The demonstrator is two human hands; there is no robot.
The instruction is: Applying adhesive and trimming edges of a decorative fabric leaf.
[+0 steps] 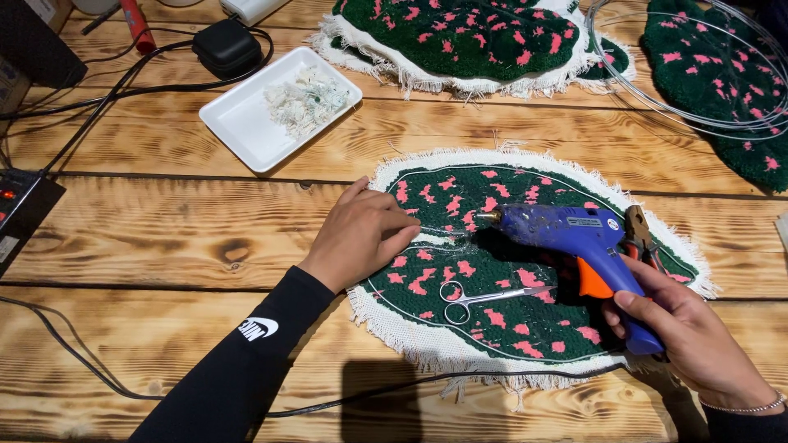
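A green tufted rug piece with pink spots and a white fringed border (525, 328) lies back side up on the wooden table (164, 238). My left hand (365, 234) presses flat on its left edge, fingers together. My right hand (689, 336) grips a blue hot glue gun with an orange trigger (574, 238). The gun's nozzle points left, close to the fingertips of my left hand. Small silver scissors (476, 297) rest on the rug piece below the gun. Pliers with red handles (639, 234) lie behind the gun.
A white tray (238, 123) with white yarn scraps sits at the back left. Two more green and pink rugs (460, 37) (722, 90) lie at the back, one under a clear ring. Black cables (82, 369), an adapter (227, 45) and a power strip (20, 205) are at left.
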